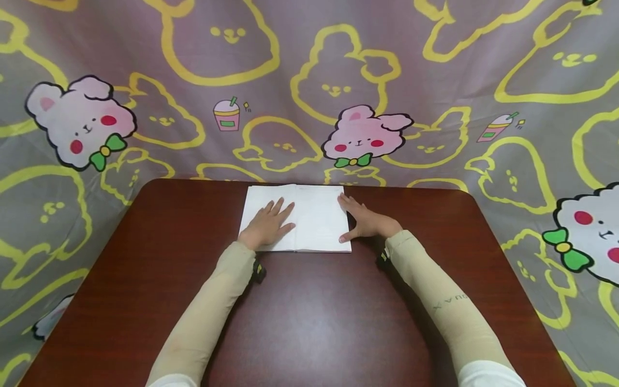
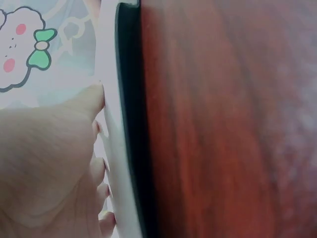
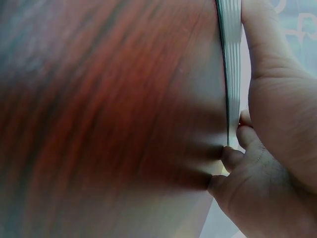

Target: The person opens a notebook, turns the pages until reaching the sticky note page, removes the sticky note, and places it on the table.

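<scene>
An open notebook (image 1: pixel 319 220) with white pages lies near the far edge of the table. My left hand (image 1: pixel 268 226) rests on its left page with fingers spread. At the right page's outer edge is my right hand (image 1: pixel 366 219), its thumb low on the page and its fingers extended along the edge farther up. The left wrist view shows the left hand (image 2: pixel 44 148) on the paper above a dark cover edge (image 2: pixel 131 99). In the right wrist view, the right hand (image 3: pixel 282 109) lies against the page stack (image 3: pixel 233 64), with some fingertips near the tabletop.
The dark red-brown table (image 1: pixel 309 312) has rounded far corners. Behind it and along both sides hangs a grey curtain (image 1: pixel 271 97) printed with yellow outlines and white cartoon animals. A small dark device (image 1: pixel 259 272) sits at the left wrist, another (image 1: pixel 383 258) at the right.
</scene>
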`<control>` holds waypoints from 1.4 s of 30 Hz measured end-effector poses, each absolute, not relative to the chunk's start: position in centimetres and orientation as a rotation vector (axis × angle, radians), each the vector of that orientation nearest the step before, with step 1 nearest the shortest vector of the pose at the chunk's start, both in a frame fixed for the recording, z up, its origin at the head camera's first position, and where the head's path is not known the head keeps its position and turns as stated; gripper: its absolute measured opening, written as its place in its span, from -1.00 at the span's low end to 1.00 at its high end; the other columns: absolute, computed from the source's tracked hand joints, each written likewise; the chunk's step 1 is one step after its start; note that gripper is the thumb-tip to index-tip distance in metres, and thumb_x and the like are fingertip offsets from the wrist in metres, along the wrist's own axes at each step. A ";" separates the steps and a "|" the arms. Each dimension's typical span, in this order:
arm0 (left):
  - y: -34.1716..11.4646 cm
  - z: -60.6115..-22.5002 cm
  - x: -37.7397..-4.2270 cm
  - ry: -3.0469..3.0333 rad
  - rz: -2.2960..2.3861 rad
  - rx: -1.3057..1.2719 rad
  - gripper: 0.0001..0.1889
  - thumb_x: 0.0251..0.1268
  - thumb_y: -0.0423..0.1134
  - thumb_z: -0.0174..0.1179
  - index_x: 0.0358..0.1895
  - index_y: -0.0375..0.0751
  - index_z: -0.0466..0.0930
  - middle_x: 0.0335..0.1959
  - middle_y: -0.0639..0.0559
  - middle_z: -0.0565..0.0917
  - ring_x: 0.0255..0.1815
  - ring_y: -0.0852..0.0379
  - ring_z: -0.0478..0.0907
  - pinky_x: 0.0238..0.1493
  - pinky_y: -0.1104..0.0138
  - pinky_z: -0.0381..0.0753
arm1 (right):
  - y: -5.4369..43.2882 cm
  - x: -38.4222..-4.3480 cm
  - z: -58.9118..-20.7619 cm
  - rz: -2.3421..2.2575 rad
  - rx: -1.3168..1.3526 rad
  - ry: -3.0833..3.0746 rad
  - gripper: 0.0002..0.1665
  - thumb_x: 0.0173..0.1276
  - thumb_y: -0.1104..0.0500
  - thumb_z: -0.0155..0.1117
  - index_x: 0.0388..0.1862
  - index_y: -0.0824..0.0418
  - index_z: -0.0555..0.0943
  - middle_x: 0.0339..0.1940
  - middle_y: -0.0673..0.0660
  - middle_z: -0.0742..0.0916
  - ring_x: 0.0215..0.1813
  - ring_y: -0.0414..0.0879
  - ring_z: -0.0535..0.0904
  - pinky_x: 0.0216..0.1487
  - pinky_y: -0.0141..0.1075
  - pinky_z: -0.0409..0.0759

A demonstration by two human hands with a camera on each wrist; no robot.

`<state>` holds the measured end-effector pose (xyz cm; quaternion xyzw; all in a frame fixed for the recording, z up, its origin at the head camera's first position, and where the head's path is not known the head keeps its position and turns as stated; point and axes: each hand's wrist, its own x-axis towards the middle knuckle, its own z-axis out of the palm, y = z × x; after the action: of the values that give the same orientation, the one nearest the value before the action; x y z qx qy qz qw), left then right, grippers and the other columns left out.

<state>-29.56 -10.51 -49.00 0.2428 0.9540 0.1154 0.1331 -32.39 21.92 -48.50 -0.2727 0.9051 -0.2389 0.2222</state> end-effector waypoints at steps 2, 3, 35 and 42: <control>-10.5 -48.7 -29.6 2.750 0.323 0.698 -0.29 0.67 0.13 -0.25 0.68 -0.10 -0.15 0.67 -0.29 -0.19 0.65 -0.38 -0.21 0.61 -0.17 -0.14 | 21.9 -32.5 -48.5 -0.654 -0.754 2.502 0.56 0.10 -0.22 0.60 0.68 0.31 -0.27 0.71 0.27 -0.19 0.69 0.26 -0.38 0.57 0.32 -0.31; -10.6 -48.6 -29.6 2.744 0.317 0.698 -0.28 0.66 0.13 -0.24 0.68 -0.11 -0.15 0.67 -0.29 -0.19 0.65 -0.38 -0.22 0.61 -0.17 -0.14 | 21.9 -32.5 -48.5 -0.655 -0.752 2.502 0.56 0.10 -0.22 0.60 0.68 0.31 -0.27 0.71 0.27 -0.19 0.69 0.26 -0.38 0.58 0.31 -0.31; -10.1 -47.7 -28.9 2.722 0.326 0.564 -0.24 0.61 0.17 -0.12 0.69 0.04 -0.18 0.69 -0.20 -0.22 0.67 -0.31 -0.26 0.59 -0.23 -0.18 | 21.9 -32.0 -48.7 -0.666 -0.774 2.506 0.55 0.13 -0.21 0.58 0.67 0.33 -0.29 0.70 0.29 -0.21 0.68 0.29 -0.40 0.55 0.36 -0.32; -9.7 -47.4 -28.3 2.742 0.306 0.544 -0.27 0.62 0.14 -0.12 0.68 -0.01 -0.12 0.67 -0.27 -0.17 0.65 -0.38 -0.20 0.59 -0.20 -0.08 | 21.9 -32.0 -48.5 -0.643 -0.769 2.506 0.54 0.15 -0.20 0.57 0.67 0.33 -0.30 0.70 0.29 -0.21 0.68 0.29 -0.40 0.55 0.36 -0.32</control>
<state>-28.31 -9.73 -47.42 0.1910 0.9619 0.1073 0.1639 -32.02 21.86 -48.51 -0.2778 0.9059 -0.2324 0.2195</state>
